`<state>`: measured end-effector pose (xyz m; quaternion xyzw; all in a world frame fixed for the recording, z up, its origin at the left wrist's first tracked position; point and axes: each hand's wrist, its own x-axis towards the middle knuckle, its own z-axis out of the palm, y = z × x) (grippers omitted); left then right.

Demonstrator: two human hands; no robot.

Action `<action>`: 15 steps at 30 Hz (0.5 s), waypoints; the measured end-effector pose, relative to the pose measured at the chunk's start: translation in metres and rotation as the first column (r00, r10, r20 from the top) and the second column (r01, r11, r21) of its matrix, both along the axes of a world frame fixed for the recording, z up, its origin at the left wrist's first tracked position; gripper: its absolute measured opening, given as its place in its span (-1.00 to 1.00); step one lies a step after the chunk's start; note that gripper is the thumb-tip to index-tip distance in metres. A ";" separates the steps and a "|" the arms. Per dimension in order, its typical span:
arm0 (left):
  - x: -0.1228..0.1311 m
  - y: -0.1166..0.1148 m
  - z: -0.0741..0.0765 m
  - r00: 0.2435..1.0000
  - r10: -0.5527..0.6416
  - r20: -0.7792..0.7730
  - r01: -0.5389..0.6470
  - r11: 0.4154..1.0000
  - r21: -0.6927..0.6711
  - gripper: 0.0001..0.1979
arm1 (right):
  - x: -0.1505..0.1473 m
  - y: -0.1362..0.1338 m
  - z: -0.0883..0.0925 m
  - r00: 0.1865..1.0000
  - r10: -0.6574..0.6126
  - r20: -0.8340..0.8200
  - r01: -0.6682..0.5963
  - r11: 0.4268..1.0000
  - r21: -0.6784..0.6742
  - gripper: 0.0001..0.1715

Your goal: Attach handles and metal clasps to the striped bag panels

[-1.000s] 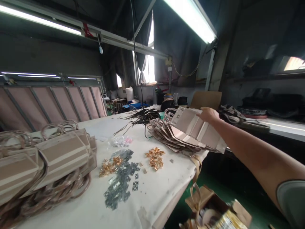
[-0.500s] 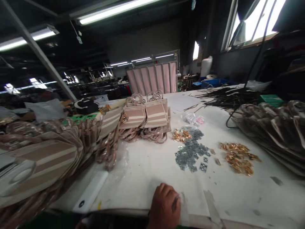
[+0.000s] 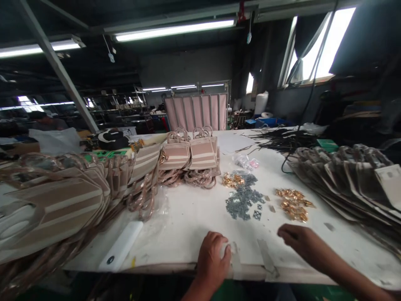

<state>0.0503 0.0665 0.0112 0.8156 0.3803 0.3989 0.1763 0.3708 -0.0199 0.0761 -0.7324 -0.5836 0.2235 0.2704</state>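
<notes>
My left hand (image 3: 213,258) rests at the table's front edge, its fingers curled round something I cannot make out, beside a strip of clear tape (image 3: 236,260). To its right, my right hand (image 3: 293,236) is over the white table (image 3: 178,234), fingers bent together; what they hold, if anything, is hidden. Just beyond that hand lies a pile of gold metal pieces (image 3: 294,205). Grey square plates (image 3: 242,200) are heaped farther left, with a second gold pile (image 3: 232,180) behind them.
Striped bags (image 3: 65,205) with wrapped handles fill the left side, and more stand at the middle back (image 3: 203,152). Another row of bags (image 3: 341,179) leans at the right. A white box-like object (image 3: 122,246) lies front left. Black strips (image 3: 275,138) lie at the back right.
My right hand has come into view from the right, over the table. My left hand stays near the front edge, its thumb now showing. The camera view has shifted slightly up and right.
</notes>
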 end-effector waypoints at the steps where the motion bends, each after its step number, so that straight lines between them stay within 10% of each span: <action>1: -0.003 0.005 0.001 0.997 0.010 0.070 -0.007 0.999 -0.043 -0.86 | -0.024 0.009 -0.006 0.998 0.054 -0.028 -0.055 0.998 -0.016 -0.52; 6: -0.031 0.065 0.035 0.889 0.260 0.376 -0.100 0.913 -0.395 -0.63 | -0.096 0.050 -0.022 0.981 0.114 -0.157 -0.148 0.963 -0.224 -0.54; 15: -0.032 0.217 0.102 0.823 0.404 0.400 -0.052 0.755 -0.654 -0.43 | -0.103 0.062 -0.036 0.990 0.010 -0.139 -0.036 0.981 -0.191 -0.67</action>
